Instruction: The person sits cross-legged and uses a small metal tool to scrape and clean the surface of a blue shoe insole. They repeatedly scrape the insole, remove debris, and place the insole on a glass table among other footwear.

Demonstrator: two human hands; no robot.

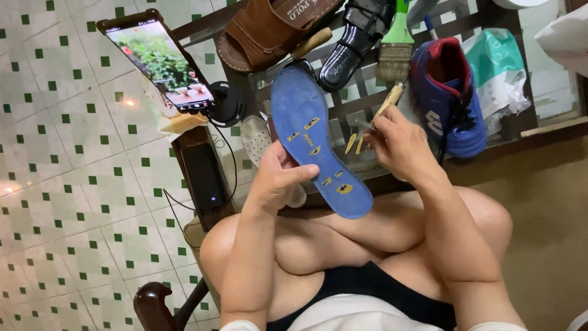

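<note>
My left hand (277, 178) grips a blue shoe insole (315, 138) by its left edge, thumb across its face. The insole is held up over my lap, its worn surface with small yellow marks facing me. My right hand (398, 147) is closed on a thin wooden-handled tool (387, 103), whose tip points left toward the insole's right edge without visibly touching it. A blue and red sports shoe (450, 98) stands on the glass table just right of my right hand.
On the glass-topped table (551, 92) lie a brown sandal (269, 27), a black shoe (358, 37), a paintbrush (397, 52) and a greenish plastic bag (499, 67). A phone (160, 58) on a stand shows a picture at the left. Green-dotted floor tiles (67, 184) spread to the left.
</note>
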